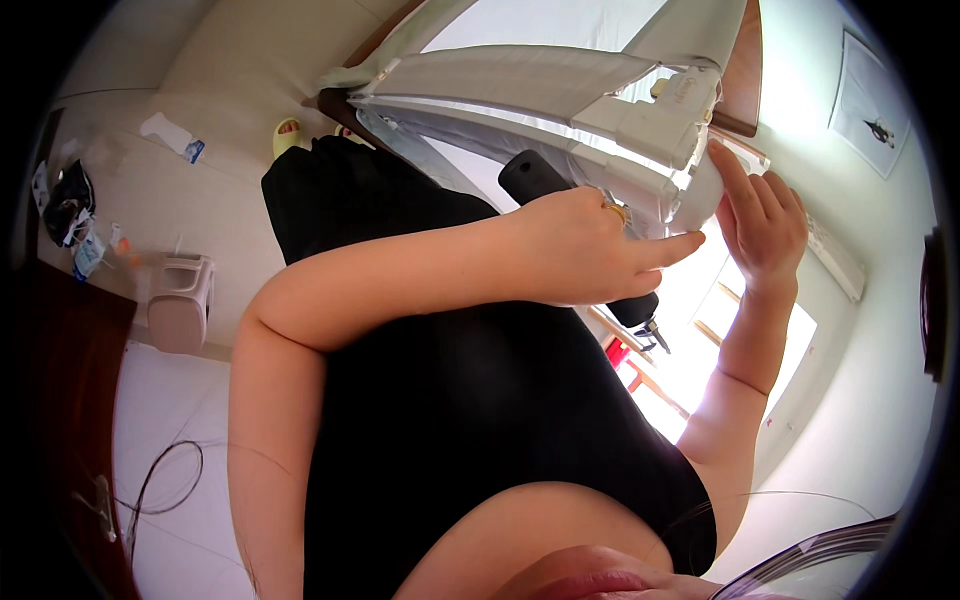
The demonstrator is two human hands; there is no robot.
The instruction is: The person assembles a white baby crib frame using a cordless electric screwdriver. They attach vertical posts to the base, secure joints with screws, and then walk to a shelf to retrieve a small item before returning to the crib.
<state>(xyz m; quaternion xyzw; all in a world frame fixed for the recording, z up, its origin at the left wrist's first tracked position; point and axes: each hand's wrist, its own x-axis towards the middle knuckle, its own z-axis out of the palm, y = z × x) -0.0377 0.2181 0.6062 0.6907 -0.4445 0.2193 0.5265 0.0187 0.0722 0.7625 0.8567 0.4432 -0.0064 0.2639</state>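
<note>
1. One left hand (pixel 585 245) curls around one black handheld power tool (pixel 533 178), index finger extended.
2. One right hand (pixel 765 225), half open, touches one white plastic corner piece (pixel 700 195); its grip cannot be told.
3. One fabric-covered frame (pixel 520 82) extends beyond both hands.

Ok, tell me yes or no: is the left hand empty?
No, the left hand holds a black tool, whose ends show on either side of it.

The head fisheye faces down, near the torso (pixel 460 400).
</note>
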